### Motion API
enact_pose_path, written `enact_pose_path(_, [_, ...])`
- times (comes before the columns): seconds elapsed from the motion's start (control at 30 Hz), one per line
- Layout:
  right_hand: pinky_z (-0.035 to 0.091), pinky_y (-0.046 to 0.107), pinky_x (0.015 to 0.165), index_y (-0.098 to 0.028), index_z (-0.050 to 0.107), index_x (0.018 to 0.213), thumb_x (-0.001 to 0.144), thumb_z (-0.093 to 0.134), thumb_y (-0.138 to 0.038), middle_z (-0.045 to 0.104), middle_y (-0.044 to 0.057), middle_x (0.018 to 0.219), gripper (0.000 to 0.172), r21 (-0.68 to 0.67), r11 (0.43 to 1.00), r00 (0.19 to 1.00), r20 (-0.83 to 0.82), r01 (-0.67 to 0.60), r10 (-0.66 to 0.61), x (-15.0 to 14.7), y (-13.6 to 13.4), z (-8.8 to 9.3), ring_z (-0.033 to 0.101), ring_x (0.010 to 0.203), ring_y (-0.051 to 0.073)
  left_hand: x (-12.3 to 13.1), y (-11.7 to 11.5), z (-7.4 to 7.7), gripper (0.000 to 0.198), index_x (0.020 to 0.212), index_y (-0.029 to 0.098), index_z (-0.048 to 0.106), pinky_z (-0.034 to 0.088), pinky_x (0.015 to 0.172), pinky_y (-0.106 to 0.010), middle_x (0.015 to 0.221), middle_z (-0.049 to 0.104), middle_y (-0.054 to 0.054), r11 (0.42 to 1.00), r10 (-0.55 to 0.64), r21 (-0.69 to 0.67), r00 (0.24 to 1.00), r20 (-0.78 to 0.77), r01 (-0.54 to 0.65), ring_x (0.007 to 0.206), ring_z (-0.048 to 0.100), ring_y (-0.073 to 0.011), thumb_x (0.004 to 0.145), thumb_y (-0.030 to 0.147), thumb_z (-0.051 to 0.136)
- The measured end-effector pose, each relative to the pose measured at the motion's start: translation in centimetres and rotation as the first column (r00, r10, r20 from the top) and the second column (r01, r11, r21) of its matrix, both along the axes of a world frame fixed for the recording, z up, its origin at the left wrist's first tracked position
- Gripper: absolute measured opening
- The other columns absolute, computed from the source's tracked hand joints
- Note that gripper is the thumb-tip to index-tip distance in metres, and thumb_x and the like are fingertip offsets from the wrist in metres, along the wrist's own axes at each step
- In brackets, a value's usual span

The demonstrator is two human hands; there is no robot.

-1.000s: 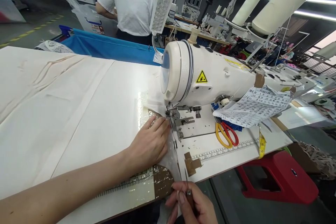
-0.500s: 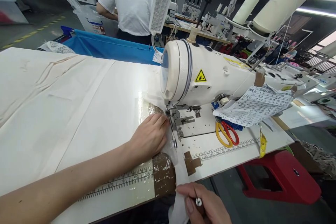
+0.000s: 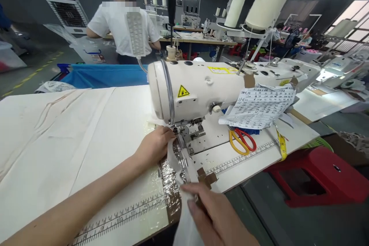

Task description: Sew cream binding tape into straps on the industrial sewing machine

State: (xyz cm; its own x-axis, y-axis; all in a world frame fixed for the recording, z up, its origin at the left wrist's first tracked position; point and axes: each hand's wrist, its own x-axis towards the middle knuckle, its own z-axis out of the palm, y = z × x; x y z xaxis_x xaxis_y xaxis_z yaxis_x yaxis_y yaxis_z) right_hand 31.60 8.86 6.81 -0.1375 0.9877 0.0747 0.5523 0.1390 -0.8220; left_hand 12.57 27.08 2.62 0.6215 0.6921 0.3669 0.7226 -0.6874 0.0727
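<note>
A white sewing machine [image 3: 196, 92] stands over the table, its presser foot [image 3: 177, 130] low at the near end. My left hand [image 3: 154, 144] is closed, fingertips pinching the edge of a thin white fabric strip [image 3: 174, 157] right beside the foot. Nearer to me, my right hand [image 3: 216, 211] pinches the same fabric between thumb and forefinger, and the strip hangs over the table edge below it. A slim dark tool, mostly hidden, lies inside the right hand's curled fingers; its kind does not show. A metal guide [image 3: 183, 161] lies along the strip.
Scissors with yellow and red handles [image 3: 242, 142], a tape measure [image 3: 281, 146] and handwritten paper [image 3: 256, 107] are right of the hands. A red stool [image 3: 319, 177] stands at the right. Behind are a blue cloth bin [image 3: 106, 76] and a person in a white shirt [image 3: 121, 27].
The view has shifted, so the machine sits further left and lower. My right hand has moved up the strip, closer to the presser foot. My left hand stays by the foot.
</note>
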Motion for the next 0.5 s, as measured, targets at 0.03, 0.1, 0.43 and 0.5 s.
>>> enact_pose_path(0.03, [0.056, 0.032, 0.076, -0.031, 0.059, 0.129, 0.102, 0.047, -0.034, 0.077, 0.004, 0.102, 0.029, 0.017, 0.999, 1.0, 0.009, -0.028, 0.028, 0.4, 0.7, -0.5, 0.073, 0.089, 0.025, -0.3, 0.3, -0.3, 0.026, 0.091, 0.016, 0.07, 0.06, 0.073, -0.032, 0.096, 0.07, -0.01, 1.0, -0.018, -0.02, 0.996, 0.084, 0.02, 0.086, 0.068, -0.0199, 0.098, 0.021, 0.046])
enact_pose_path(0.1, [0.054, 0.032, 0.068, -0.02, 0.052, 0.131, 0.104, 0.037, -0.03, 0.073, 0.005, 0.088, 0.033, 0.038, 0.999, 0.998, 0.054, -0.036, 0.034, 0.9, 2.0, -1.1, 0.071, 0.076, 0.023, -0.8, 0.6, -0.9, 0.028, 0.089, 0.017, 0.071, 0.06, 0.074, -0.032, 0.096, 0.071, -0.009, 0.995, -0.055, -0.07, 0.966, 0.253, 0.075, 0.087, 0.069, -0.0198, 0.097, 0.028, 0.047])
enact_pose_path(0.43, [0.051, 0.03, 0.064, -0.013, 0.059, 0.13, 0.1, 0.04, -0.018, 0.076, 0.011, 0.099, 0.035, 0.309, 0.95, 0.957, 0.265, 0.03, -0.116, -0.7, 6.6, -4.3, 0.073, 0.081, 0.024, -1.6, 0.7, -1.0, 0.031, 0.093, 0.02, 0.072, 0.06, 0.075, -0.032, 0.099, 0.073, -0.008, 0.987, -0.063, -0.12, 0.949, 0.308, 0.104, 0.089, 0.07, -0.0211, 0.096, 0.037, 0.046])
enact_pose_path(0.5, [0.046, 0.027, 0.06, -0.015, 0.061, 0.128, 0.099, 0.043, -0.016, 0.076, 0.009, 0.092, 0.034, 0.323, 0.946, 0.943, 0.303, 0.033, -0.136, -1.1, 7.1, -4.5, 0.072, 0.074, 0.022, -1.6, 0.7, -0.9, 0.03, 0.092, 0.02, 0.071, 0.059, 0.074, -0.031, 0.097, 0.073, -0.008, 0.986, -0.07, -0.121, 0.945, 0.319, 0.114, 0.088, 0.07, -0.0206, 0.096, 0.038, 0.047])
